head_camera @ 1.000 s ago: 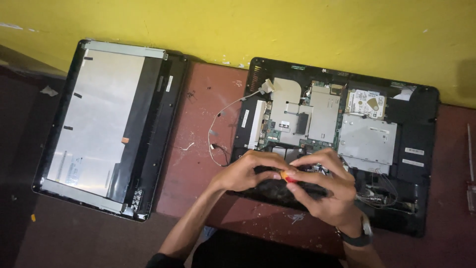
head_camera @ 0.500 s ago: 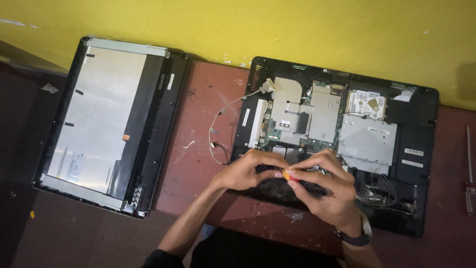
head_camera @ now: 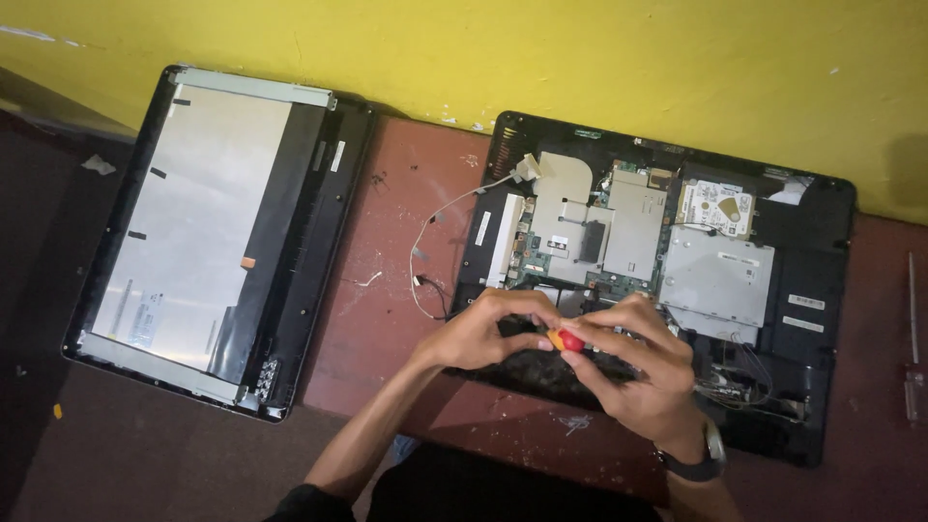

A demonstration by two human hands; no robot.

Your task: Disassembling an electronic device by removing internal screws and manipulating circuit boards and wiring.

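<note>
Both hands meeting over the near edge of the opened computer chassis: left hand curled, fingertips steadying; right hand, watch at the wrist, pinching a small red-and-yellow screwdriver handle between thumb and forefinger. Tip hidden beneath the fingers, so probably seated in a screw near the dark lower rim, though impossible to confirm. Best done with the shaft kept upright, light downward pressure, slow turns, left fingers bracing to stop a slip onto the green circuit board just beyond. Further out: silver metal shields and a drive toward the far right, loose thin cables trailing left off the chassis. Well apart on the left, a detached display panel lying face down on the reddish floor. At the far right edge, a second slim tool.
</note>
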